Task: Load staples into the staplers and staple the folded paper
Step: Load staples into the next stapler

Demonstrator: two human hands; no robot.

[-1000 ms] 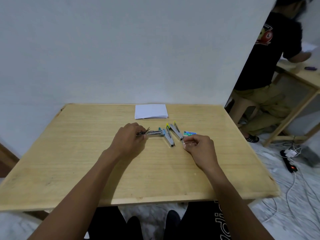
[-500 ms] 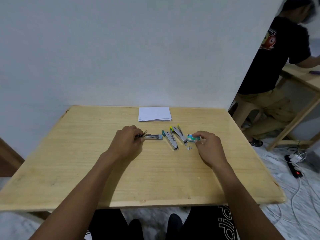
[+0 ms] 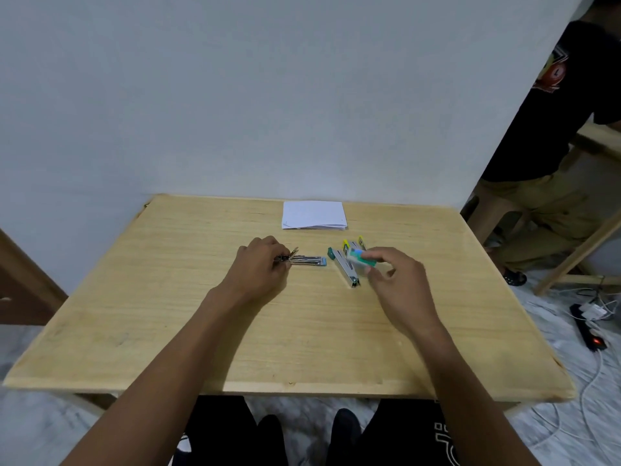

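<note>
pinching blurry grn staple box (image 3: 362,259)

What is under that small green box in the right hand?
Two opened staplers lie on the table below the staple box, which the right hand pinches. Box and fingers cover parts of them.

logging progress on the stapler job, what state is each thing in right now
folded white paper: lying flat at the back of the light wooden table, untouched
blue-tipped metal stapler: flat on the table, left hand grips one end
green-tipped metal stapler: lying on the table, looks opened
yellow-tipped metal stapler: lying beside it, partly hidden
small green staple box: pinched by right hand, blurred
</note>
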